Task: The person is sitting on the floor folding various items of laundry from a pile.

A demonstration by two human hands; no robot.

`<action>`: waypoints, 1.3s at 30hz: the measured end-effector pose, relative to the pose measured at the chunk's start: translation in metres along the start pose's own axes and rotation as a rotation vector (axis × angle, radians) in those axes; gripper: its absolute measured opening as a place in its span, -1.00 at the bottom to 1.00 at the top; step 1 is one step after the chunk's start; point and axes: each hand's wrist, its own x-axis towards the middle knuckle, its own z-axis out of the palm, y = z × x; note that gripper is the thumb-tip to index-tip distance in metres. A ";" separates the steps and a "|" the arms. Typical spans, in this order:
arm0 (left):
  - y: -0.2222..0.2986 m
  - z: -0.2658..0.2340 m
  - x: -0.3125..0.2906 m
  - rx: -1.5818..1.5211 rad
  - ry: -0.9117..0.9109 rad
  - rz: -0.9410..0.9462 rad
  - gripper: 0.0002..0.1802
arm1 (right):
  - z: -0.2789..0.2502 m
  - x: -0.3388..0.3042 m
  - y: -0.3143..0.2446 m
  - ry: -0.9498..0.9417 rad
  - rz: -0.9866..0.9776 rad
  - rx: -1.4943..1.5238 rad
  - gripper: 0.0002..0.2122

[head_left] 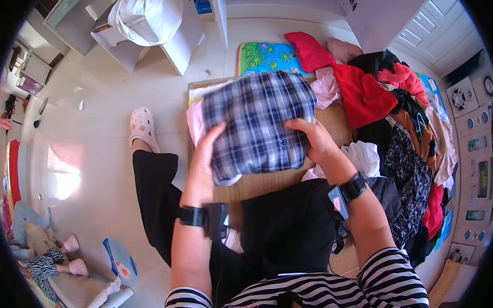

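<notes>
Our left hand (205, 149) and right hand (317, 140) grip folded plaid cloth (259, 120) at sides, thumbs atop, other fingers hidden. Cloth over woven mat (334, 122). We judge it soft, light; best held under both edges.

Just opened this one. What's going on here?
A person grips a dark blue-and-white plaid cloth bundle with both hands, the left hand and right hand on opposite sides, thumbs on top. It is over a woven mat; whether it touches anything below is unclear. A pink cloth shows past its left edge, and a loose heap of mixed clothes lies to the right.
</notes>
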 end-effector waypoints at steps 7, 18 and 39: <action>-0.023 0.023 0.068 0.127 -0.033 -0.085 -0.64 | -0.065 0.040 -0.018 0.261 0.237 -0.066 -0.84; -0.005 0.053 0.134 0.250 -0.192 0.255 -0.42 | -0.108 0.095 -0.040 0.151 -0.129 -0.052 -0.86; 0.032 0.139 -0.079 0.722 -0.109 0.570 -0.69 | 0.170 -0.220 0.196 -1.922 0.602 -0.441 -0.65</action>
